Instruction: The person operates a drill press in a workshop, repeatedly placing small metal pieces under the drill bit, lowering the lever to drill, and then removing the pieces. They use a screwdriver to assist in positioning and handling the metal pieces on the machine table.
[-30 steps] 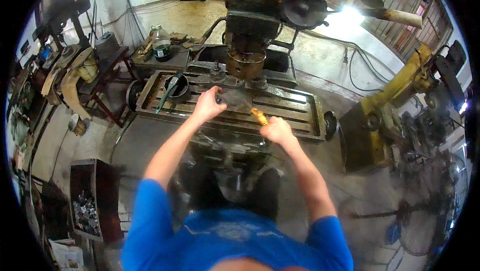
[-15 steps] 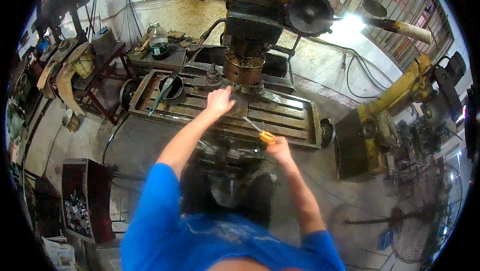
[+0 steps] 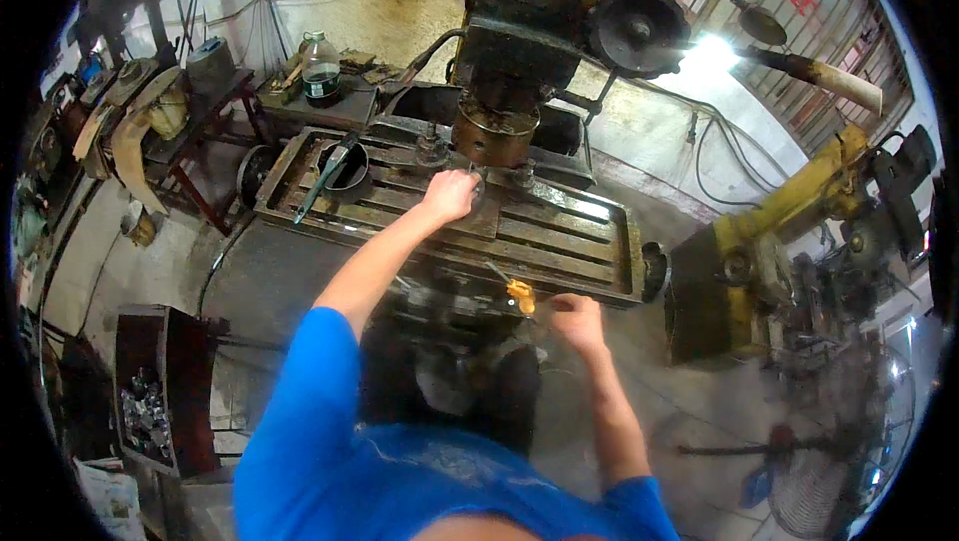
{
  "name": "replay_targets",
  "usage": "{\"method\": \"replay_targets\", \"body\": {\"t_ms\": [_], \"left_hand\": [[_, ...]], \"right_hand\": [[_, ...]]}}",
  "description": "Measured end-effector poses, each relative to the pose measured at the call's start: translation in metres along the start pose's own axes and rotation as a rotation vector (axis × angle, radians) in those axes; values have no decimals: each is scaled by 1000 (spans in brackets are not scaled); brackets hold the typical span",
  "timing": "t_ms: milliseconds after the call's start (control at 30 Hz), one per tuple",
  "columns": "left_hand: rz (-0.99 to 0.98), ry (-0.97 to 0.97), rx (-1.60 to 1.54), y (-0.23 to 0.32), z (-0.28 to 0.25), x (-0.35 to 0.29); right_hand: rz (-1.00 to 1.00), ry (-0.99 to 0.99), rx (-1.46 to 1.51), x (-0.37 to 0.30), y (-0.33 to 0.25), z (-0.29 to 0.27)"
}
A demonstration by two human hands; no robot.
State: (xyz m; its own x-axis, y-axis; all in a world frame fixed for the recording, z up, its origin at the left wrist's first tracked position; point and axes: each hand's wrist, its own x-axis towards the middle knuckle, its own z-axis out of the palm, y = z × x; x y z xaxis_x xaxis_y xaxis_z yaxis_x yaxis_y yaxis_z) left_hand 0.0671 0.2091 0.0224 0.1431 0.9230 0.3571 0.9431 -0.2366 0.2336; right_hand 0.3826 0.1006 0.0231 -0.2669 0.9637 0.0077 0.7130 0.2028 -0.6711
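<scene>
My left hand [image 3: 455, 194] is closed just below the spindle head [image 3: 496, 133] of a dark, oily milling machine. Its fingers curl near a small dark part by the tool end; what they hold is hidden. A yellow-handled tool [image 3: 520, 296] with a thin metal shaft rests at the front edge of the slotted machine table [image 3: 559, 231]; its exact kind is unclear. To the right of that tool, with a gap between, my right hand [image 3: 579, 321] is empty with loosely bent fingers, slightly blurred.
On the table's left lie a dark round pan [image 3: 350, 173] and a green-handled brush [image 3: 318, 191]. A clear jug [image 3: 320, 69] of dark liquid stands behind. A box of metal pieces [image 3: 165, 391] sits at lower left, a yellow machine [image 3: 749, 251] to the right, and a fan [image 3: 814, 491] at lower right.
My right hand has let go of the yellow-handled tool and moved a little right and nearer. My left hand has shifted slightly right, its fingers now curled in under the spindle.
</scene>
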Motion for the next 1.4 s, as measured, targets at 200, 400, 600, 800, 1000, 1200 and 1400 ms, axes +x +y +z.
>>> {"method": "replay_targets", "body": {"t_ms": [200,400,600,800,1000,1200,1400], "left_hand": [[-127,155,-102,9,3,1],[-354,59,-148,-9,1,6],[-344,28,-236,-3,-6,14],[-396,37,-269,-15,7,11],[-386,87,-306,-9,6,12],[-392,94,-257,-8,10,15],[-369,56,-297,-17,4,10]], "right_hand": [[-107,125,-6,0,-31,-109],[-986,569,616,59,-155,-296],[-969,548,696,27,-209,-342],[-1016,694,620,2,-147,-244],[-986,750,625,-9,-128,-209],[-909,783,725,-15,-116,-185],[-956,767,677,-11,-120,-183]]}}
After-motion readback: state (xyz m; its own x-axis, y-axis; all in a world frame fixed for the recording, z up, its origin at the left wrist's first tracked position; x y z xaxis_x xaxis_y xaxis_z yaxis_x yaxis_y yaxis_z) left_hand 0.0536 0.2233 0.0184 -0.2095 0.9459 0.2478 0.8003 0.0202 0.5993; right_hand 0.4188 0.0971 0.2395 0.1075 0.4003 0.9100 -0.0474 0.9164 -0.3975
